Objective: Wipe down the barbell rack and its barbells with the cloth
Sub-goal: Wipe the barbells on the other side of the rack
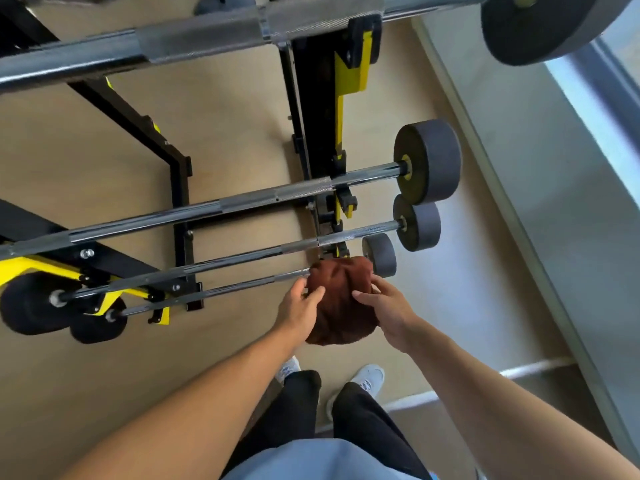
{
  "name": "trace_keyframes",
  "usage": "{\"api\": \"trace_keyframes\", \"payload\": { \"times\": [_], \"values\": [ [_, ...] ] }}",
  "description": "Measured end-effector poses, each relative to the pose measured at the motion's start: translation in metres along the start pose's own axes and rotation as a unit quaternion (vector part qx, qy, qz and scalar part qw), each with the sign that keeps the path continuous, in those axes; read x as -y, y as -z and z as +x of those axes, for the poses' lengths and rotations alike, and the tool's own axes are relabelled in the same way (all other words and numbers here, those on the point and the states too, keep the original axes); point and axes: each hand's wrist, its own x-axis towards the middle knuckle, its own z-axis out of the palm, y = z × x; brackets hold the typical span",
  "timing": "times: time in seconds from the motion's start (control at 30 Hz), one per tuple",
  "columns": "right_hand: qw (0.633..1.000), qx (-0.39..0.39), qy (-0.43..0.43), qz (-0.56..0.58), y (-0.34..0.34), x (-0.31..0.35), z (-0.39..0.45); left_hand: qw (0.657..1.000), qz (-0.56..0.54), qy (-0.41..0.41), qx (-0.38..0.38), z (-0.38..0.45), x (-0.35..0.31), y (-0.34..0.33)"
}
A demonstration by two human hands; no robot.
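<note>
Your left hand (300, 306) pinches the left edge of the brown cloth (337, 299), thumb and fingers curled onto it. The cloth drapes over the lowest barbell (242, 287) on the black-and-yellow rack (320, 98), just beside its small grey end plate (381, 254). Your right hand (388, 308) grips the cloth's right side, fingers bent into the fabric.

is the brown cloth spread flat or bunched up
Bunched up. The brown cloth hangs in a rumpled, creased wad over the lowest barbell, held between the left hand and right hand.
</note>
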Motion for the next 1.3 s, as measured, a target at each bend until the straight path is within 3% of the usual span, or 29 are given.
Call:
{"api": "trace_keyframes", "payload": {
  "times": [0.23, 0.5, 0.77, 0.87, 1.03, 1.3],
  "values": [
    [0.994, -0.101, 0.035, 0.01, 0.018, -0.012, 0.017, 0.991, 0.094, -0.035, 0.088, 0.044, 0.011, -0.023],
    [0.994, -0.083, 0.048, -0.046, 0.047, -0.002, 0.061, 0.992, 0.104, -0.037, 0.056, 0.091, 0.003, -0.058],
    [0.978, -0.081, 0.111, -0.158, 0.089, 0.045, 0.116, 0.998, 0.031, -0.053, -0.01, 0.123, -0.036, -0.11],
    [0.952, -0.089, 0.146, -0.255, 0.097, 0.072, 0.139, 0.998, 0.023, -0.055, -0.019, 0.136, -0.055, -0.12],
    [0.864, -0.053, 0.153, -0.478, 0.096, 0.079, 0.153, 0.995, 0.099, -0.008, -0.009, 0.141, -0.047, -0.108],
    [0.798, -0.088, 0.167, -0.572, 0.07, 0.019, 0.166, 0.955, 0.278, -0.094, 0.029, 0.159, 0.003, -0.062]
  ]
}}
